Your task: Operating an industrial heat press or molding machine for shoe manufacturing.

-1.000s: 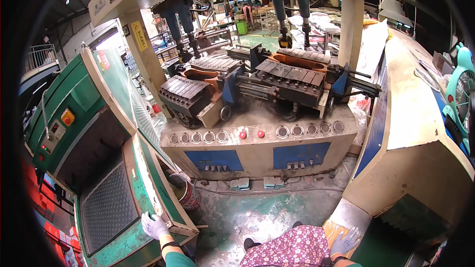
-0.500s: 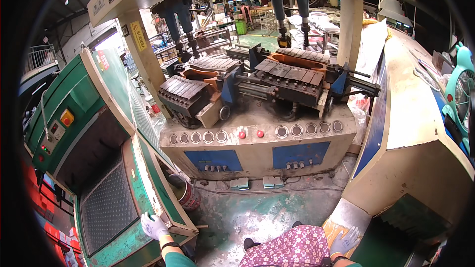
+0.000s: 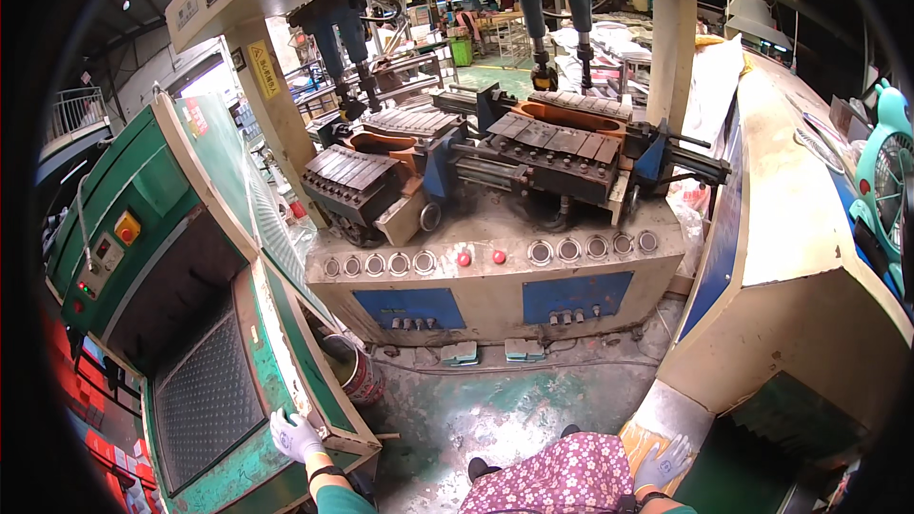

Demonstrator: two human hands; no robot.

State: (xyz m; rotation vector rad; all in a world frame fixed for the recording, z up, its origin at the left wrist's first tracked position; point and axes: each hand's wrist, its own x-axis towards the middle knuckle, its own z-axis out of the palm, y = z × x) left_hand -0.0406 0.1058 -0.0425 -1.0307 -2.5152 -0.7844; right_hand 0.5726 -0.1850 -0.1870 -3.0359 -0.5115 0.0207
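Between green machine and beige bench, control console, metal can

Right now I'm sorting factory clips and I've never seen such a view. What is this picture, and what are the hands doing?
The picture comes from a camera on a person's head, looking down; the fisheye lens bends straight edges. Ahead stands a beige press machine with round buttons, blue panels and dark ribbed moulds on top. The gloved left hand rests on the worn edge of a green machine with a mesh panel. The gloved right hand lies flat on a metal ledge. Neither hand holds anything. A small bucket stands on the floor.
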